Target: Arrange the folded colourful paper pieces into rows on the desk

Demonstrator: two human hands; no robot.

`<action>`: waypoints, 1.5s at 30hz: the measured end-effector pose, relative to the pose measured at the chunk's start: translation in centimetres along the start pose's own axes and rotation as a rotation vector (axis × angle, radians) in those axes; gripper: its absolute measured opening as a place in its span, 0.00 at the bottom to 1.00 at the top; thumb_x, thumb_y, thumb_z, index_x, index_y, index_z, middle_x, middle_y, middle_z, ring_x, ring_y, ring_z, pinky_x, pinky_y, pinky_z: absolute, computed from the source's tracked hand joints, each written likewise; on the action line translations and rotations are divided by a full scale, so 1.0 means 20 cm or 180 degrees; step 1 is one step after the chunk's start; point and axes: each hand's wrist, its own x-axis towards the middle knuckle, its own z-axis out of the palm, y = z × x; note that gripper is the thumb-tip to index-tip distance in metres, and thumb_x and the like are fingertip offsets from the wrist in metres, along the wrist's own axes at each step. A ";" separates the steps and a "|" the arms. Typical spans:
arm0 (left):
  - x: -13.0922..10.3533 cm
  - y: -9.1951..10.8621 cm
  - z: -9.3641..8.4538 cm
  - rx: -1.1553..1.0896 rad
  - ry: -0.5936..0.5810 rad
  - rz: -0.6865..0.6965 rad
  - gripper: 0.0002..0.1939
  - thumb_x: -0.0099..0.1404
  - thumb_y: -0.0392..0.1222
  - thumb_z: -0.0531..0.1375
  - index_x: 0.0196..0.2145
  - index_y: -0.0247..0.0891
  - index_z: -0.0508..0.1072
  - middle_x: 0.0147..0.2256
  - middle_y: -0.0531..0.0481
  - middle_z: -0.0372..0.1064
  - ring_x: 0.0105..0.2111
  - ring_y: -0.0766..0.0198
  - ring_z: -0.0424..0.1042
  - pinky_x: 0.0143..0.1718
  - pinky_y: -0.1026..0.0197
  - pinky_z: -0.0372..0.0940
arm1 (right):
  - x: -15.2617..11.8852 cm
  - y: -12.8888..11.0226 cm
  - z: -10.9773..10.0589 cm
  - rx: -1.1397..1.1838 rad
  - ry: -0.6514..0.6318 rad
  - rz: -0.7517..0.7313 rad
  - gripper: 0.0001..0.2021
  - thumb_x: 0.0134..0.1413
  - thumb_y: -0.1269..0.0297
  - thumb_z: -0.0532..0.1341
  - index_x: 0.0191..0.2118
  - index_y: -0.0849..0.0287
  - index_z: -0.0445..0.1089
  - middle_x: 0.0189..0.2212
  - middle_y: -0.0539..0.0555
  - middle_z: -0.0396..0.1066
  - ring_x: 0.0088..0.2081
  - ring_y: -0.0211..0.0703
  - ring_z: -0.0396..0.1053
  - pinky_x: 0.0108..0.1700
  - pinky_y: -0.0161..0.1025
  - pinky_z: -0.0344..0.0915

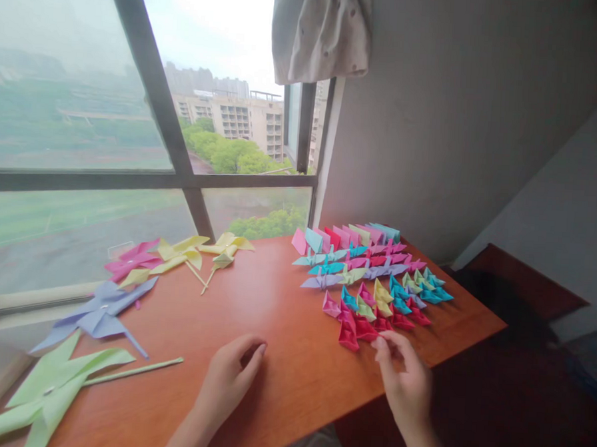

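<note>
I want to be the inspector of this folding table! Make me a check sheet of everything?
Surface: brown tabletop, shiny near the window.
Job's things: colourful folded paper pieces in rows at the right; a red piece in front.
Clutter: paper pinwheels at the left, green, purple, pink and yellow.
Grips: left hand loosely curled, nothing seen in it; right hand has fingertips at the front red pieces, pinching or not is unclear.
Cables: nothing seen.
Surroundings: window, hanging curtain, grey wall; buildings and trees outside.
</note>
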 end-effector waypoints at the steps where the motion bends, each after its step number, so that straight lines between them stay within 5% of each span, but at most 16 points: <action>1: 0.00 0.00 0.00 0.0015 -0.0013 0.0004 0.13 0.67 0.46 0.53 0.33 0.39 0.76 0.29 0.49 0.76 0.29 0.60 0.73 0.30 0.64 0.65 | 0.05 0.08 -0.07 -0.0128 0.0093 0.0093 0.15 0.58 0.51 0.59 0.39 0.57 0.72 0.32 0.56 0.77 0.31 0.44 0.74 0.36 0.36 0.69; 8: -0.01 -0.02 0.01 0.0086 -0.0080 0.0013 0.13 0.68 0.46 0.53 0.34 0.39 0.75 0.31 0.49 0.76 0.31 0.60 0.74 0.33 0.62 0.65 | 0.32 0.60 -0.43 -0.1007 0.0530 0.0355 0.23 0.54 0.44 0.57 0.41 0.61 0.72 0.32 0.61 0.78 0.33 0.52 0.76 0.36 0.41 0.68; 16: 0.00 -0.03 0.01 0.0170 -0.0144 -0.0016 0.13 0.69 0.45 0.52 0.34 0.40 0.74 0.32 0.48 0.76 0.32 0.59 0.74 0.35 0.62 0.65 | 0.41 0.81 -0.45 -0.1537 0.0556 0.0494 0.20 0.52 0.47 0.55 0.37 0.58 0.72 0.31 0.58 0.78 0.33 0.52 0.75 0.32 0.41 0.63; 28: 0.00 -0.02 0.01 0.0171 -0.0112 -0.0021 0.12 0.68 0.46 0.53 0.33 0.41 0.74 0.32 0.49 0.76 0.32 0.59 0.74 0.35 0.62 0.65 | 0.47 0.81 -0.41 -0.1627 0.0264 0.0615 0.18 0.51 0.48 0.54 0.38 0.57 0.71 0.33 0.58 0.77 0.33 0.52 0.75 0.31 0.40 0.63; 38: -0.01 0.00 0.01 0.0121 -0.0117 -0.0043 0.12 0.68 0.44 0.53 0.34 0.40 0.74 0.32 0.48 0.76 0.32 0.59 0.73 0.35 0.62 0.64 | 0.46 0.78 -0.44 -0.1571 0.0403 0.0632 0.22 0.48 0.50 0.55 0.43 0.59 0.72 0.34 0.58 0.77 0.34 0.53 0.75 0.35 0.44 0.65; 42: -0.01 0.02 0.00 0.0106 -0.0109 -0.0148 0.12 0.67 0.43 0.53 0.33 0.39 0.74 0.32 0.48 0.76 0.32 0.59 0.73 0.35 0.61 0.64 | 0.42 0.65 -0.45 -0.1620 0.0503 0.0708 0.20 0.49 0.51 0.55 0.43 0.57 0.73 0.34 0.57 0.78 0.34 0.54 0.75 0.35 0.44 0.64; 45: -0.01 0.04 0.00 0.0044 -0.0108 -0.0216 0.12 0.67 0.42 0.53 0.33 0.39 0.75 0.32 0.47 0.76 0.33 0.59 0.73 0.35 0.61 0.64 | 0.35 0.44 -0.38 -0.1262 0.0507 0.0573 0.19 0.53 0.51 0.55 0.44 0.57 0.74 0.34 0.57 0.78 0.33 0.51 0.75 0.35 0.42 0.66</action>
